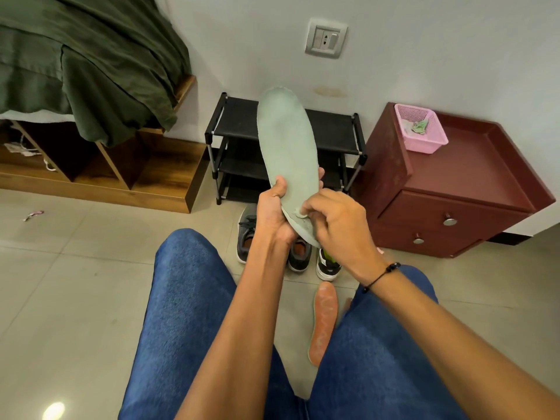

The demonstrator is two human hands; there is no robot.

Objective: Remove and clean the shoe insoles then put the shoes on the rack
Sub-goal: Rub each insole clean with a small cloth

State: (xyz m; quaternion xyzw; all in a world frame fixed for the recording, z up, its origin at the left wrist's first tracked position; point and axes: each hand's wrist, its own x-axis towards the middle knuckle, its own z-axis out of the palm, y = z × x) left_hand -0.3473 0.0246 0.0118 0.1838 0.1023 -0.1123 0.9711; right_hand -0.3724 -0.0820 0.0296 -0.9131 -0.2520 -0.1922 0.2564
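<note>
Insole (286, 140), pale green, stands upright in your left hand (274, 212), thumb and fingers curled round its lower part. Your right hand (338, 221) pinches a small cloth (300, 213) against its heel. Below your fingers, shoes (274, 247) and an orange insole (323, 322) lie on the floor; beyond them stands the rack (330, 131)

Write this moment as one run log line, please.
left hand: holds green insole upright | right hand: wipes its heel with small cloth | orange insole: on floor | shoe rack: no shoes
</note>
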